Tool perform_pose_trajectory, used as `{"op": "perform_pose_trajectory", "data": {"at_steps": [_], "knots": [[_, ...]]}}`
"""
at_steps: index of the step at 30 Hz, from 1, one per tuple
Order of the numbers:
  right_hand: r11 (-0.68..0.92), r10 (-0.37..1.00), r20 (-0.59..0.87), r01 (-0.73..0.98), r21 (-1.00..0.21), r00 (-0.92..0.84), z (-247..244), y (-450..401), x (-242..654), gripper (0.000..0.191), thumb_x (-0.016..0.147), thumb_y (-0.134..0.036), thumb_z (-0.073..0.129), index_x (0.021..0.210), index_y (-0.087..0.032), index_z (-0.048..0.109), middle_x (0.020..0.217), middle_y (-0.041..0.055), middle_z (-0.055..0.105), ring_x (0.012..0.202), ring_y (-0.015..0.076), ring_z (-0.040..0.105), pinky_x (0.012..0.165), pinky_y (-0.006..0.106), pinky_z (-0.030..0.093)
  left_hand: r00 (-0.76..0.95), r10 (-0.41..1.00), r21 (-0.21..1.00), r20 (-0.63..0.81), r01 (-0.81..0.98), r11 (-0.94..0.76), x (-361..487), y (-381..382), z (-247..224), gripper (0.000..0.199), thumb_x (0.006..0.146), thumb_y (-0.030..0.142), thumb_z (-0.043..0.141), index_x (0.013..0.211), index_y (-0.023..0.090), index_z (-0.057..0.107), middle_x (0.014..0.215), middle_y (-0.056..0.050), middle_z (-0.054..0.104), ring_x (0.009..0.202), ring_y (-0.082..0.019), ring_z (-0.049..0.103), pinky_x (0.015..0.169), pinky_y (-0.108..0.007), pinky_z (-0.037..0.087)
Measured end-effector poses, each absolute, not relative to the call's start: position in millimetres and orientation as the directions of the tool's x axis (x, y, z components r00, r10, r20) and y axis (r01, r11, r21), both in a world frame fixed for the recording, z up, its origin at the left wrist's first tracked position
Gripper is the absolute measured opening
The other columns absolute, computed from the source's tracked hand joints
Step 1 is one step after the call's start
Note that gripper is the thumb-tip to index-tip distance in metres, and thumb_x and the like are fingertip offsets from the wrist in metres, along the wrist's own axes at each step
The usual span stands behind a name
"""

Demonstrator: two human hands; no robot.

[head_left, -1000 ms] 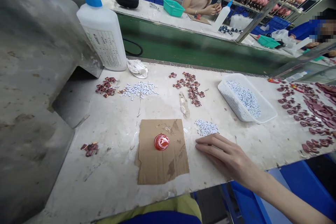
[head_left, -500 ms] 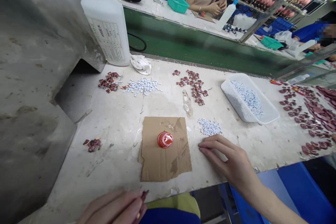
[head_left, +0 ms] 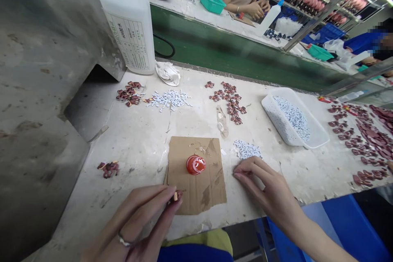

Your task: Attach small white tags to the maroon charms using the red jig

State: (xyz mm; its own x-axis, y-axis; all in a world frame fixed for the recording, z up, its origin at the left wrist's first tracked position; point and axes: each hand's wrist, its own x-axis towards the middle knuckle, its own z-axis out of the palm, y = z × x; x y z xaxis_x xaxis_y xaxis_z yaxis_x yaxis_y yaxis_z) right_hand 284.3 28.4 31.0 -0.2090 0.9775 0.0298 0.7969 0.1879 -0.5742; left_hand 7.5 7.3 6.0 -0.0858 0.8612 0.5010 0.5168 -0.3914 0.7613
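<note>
Maroon piece (head_left: 176,196) pinched in left hand (head_left: 144,217), mostly hidden.

The small piece (head_left: 175,195) pinched at the left hand (head_left: 139,223) fingertips is too tiny to identify; the wrist below it is cut off by the bottom edge.

A red cap (head_left: 195,164) streaked with white sits on brown cardboard (head_left: 196,176). Dark red pieces (head_left: 229,100) and white pieces (head_left: 246,150) dot the off-white, stained surface (head_left: 138,139). The white bottle (head_left: 129,24) has a blue top.
</note>
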Motion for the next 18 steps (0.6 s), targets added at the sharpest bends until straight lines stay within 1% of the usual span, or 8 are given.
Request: {"op": "perform_pose_trajectory", "data": {"at_steps": [2, 4, 7, 9, 11, 15, 18], "knots": [[0.232, 0.965, 0.045, 0.765, -0.601, -0.257, 37, 34, 277, 0.013, 0.103, -0.019, 0.055, 0.096, -0.023, 0.065, 0.092, 0.0044, 0.068, 0.082, 0.0184, 0.066, 0.070, 0.032, 0.053, -0.039, 0.842, 0.732, 0.538, 0.518, -0.443, 9, 10, 6, 0.022, 0.089, 0.007, 0.070, 0.107, 0.020, 0.071, 0.104, 0.005, 0.071, 0.092, -0.002, 0.067, 0.099, -0.010, 0.051], [0.264, 0.952, 0.056, 0.717, -0.646, -0.299, 43, 42, 267, 0.011, 0.102, -0.019, 0.058, 0.096, -0.023, 0.066, 0.089, 0.0030, 0.070, 0.080, 0.0171, 0.067, 0.069, 0.030, 0.053, -0.025, 0.838, 0.729, 0.545, 0.507, -0.459, 8, 12, 5, 0.024, 0.087, 0.006, 0.072, 0.108, 0.017, 0.071, 0.106, 0.004, 0.072, 0.095, -0.003, 0.067, 0.098, -0.011, 0.052], [0.315, 0.933, 0.103, 0.648, -0.694, -0.344, 50, 52, 252, 0.010, 0.101, -0.019, 0.061, 0.099, -0.024, 0.070, 0.091, 0.0029, 0.073, 0.081, 0.0171, 0.069, 0.070, 0.030, 0.055, 0.015, 0.846, 0.732, 0.532, 0.495, -0.469, 6, 14, 5, 0.026, 0.086, 0.006, 0.074, 0.110, 0.015, 0.071, 0.108, 0.002, 0.073, 0.096, -0.004, 0.069, 0.090, -0.012, 0.056], [0.339, 0.924, 0.121, 0.632, -0.697, -0.362, 52, 57, 244, 0.012, 0.101, -0.019, 0.062, 0.105, -0.025, 0.071, 0.094, 0.0029, 0.075, 0.082, 0.0169, 0.071, 0.070, 0.029, 0.057, 0.031, 0.818, 0.697, 0.575, 0.505, -0.509, 4, 15, 6, 0.022, 0.085, 0.008, 0.075, 0.106, 0.014, 0.070, 0.101, 0.003, 0.074, 0.090, -0.002, 0.068, 0.086, -0.008, 0.054], [0.352, 0.917, 0.120, 0.627, -0.695, -0.381, 53, 61, 239, 0.015, 0.100, -0.017, 0.062, 0.108, -0.025, 0.072, 0.096, 0.0025, 0.076, 0.082, 0.0164, 0.072, 0.072, 0.029, 0.057, 0.031, 0.807, 0.679, 0.590, 0.522, -0.517, 4, 15, 7, 0.021, 0.085, 0.009, 0.075, 0.105, 0.014, 0.070, 0.097, 0.004, 0.074, 0.087, -0.001, 0.068, 0.087, -0.006, 0.053], [0.400, 0.892, 0.143, 0.601, -0.692, -0.429, 53, 66, 235, 0.016, 0.099, -0.012, 0.061, 0.105, -0.024, 0.071, 0.097, 0.0025, 0.077, 0.085, 0.0160, 0.071, 0.074, 0.028, 0.057, -0.002, 0.838, 0.693, 0.546, 0.562, -0.451, 8, 13, 7, 0.024, 0.086, 0.006, 0.074, 0.106, 0.018, 0.071, 0.099, 0.004, 0.074, 0.089, 0.000, 0.066, 0.089, -0.009, 0.052], [0.444, 0.874, 0.183, 0.588, -0.675, -0.450, 53, 68, 233, 0.016, 0.099, -0.011, 0.062, 0.105, -0.023, 0.072, 0.097, 0.0030, 0.076, 0.084, 0.0155, 0.070, 0.072, 0.027, 0.057, -0.010, 0.841, 0.697, 0.541, 0.564, -0.442, 10, 13, 7, 0.020, 0.087, 0.005, 0.073, 0.102, 0.019, 0.071, 0.097, 0.005, 0.073, 0.089, 0.001, 0.066, 0.089, -0.008, 0.051]]}}
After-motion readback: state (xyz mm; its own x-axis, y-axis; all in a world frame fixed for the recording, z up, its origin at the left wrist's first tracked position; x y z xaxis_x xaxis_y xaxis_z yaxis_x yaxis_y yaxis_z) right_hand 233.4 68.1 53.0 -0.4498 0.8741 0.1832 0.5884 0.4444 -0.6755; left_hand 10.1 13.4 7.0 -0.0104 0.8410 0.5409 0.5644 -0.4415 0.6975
